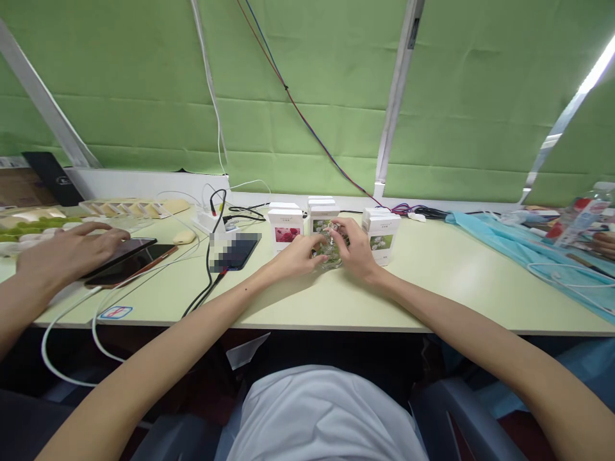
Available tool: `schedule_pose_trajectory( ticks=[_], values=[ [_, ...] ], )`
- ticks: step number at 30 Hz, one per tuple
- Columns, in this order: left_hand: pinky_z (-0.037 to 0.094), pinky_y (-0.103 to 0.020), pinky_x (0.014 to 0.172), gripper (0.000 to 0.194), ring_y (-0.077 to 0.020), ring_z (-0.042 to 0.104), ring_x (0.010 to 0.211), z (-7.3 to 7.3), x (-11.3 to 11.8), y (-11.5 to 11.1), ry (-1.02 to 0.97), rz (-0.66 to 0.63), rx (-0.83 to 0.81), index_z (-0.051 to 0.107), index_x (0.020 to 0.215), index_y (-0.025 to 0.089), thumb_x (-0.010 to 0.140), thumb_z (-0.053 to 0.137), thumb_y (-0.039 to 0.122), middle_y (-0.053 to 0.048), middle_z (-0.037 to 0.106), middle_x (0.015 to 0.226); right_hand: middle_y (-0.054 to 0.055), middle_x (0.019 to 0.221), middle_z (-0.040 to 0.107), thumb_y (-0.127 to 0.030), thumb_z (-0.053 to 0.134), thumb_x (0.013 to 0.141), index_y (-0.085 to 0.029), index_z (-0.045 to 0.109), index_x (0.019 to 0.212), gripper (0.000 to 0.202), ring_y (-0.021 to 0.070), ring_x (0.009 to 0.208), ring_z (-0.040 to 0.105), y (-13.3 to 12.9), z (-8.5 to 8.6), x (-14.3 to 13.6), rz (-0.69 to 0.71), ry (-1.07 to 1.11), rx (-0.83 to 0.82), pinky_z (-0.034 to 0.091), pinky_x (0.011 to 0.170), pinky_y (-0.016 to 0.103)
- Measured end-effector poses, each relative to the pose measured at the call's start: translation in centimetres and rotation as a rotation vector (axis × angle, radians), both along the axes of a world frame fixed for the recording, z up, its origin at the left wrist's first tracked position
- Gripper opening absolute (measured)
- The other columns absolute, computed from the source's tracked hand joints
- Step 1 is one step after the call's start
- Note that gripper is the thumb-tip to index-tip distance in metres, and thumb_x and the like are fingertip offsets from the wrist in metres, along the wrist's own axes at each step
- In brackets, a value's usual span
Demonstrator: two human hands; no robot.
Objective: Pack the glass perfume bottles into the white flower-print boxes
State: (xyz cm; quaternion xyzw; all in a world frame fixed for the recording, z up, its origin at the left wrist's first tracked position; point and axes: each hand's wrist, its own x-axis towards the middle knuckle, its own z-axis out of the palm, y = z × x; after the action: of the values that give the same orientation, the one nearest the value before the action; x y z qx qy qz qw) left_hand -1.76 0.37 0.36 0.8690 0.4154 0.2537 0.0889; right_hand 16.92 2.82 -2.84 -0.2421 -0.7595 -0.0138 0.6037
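A small clear glass bottle [330, 256] stands on the table in front of me, between my two hands. My left hand [302, 252] has its thumb and fingers closed on the bottle's left side. From the right, my right hand [356, 248] curls over its top and side; fingertips partly hide the top. Right behind the bottle is a white box with a green picture [323, 209]. White boxes with a red picture [286, 221] stand to the left, and white boxes with white flowers on them [382, 224] stand close to my right hand.
A dark phone [243, 251] lies left of the boxes, beside black cables and a white power strip [211, 221]. Farther left, another person's hand [77, 250] rests over two phones [134, 262]. Blue plastic sheeting [509, 246] and a plastic bottle [583, 214] are at right.
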Motion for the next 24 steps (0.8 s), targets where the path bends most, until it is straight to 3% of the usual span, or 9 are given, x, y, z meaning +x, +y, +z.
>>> schedule_pose_trajectory(
  ticks=[14, 24],
  values=[
    [0.041, -0.026, 0.061, 0.039, -0.0152, 0.055, 0.056, -0.12, -0.04, 0.01, 0.016, -0.009, 0.017, 0.064, 0.124, 0.012, 0.090, 0.059, 0.031, -0.001, 0.065, 0.070, 0.011, 0.108, 0.067, -0.025, 0.050, 0.101, -0.022, 0.059, 0.116, 0.018, 0.0260, 0.103, 0.065, -0.09, -0.33, 0.05, -0.003, -0.069, -0.011, 0.057, 0.089, 0.047],
    [0.047, -0.029, 0.069, 0.041, -0.0184, 0.060, 0.063, -0.12, -0.04, -0.08, 0.006, -0.009, 0.015, 0.065, 0.125, 0.011, 0.090, 0.060, 0.032, -0.002, 0.066, 0.069, 0.011, 0.108, 0.068, -0.026, 0.052, 0.099, -0.021, 0.060, 0.113, 0.017, 0.0248, 0.097, 0.066, -0.10, -0.57, 0.15, -0.026, -0.092, -0.029, 0.057, 0.091, 0.048]
  ],
)
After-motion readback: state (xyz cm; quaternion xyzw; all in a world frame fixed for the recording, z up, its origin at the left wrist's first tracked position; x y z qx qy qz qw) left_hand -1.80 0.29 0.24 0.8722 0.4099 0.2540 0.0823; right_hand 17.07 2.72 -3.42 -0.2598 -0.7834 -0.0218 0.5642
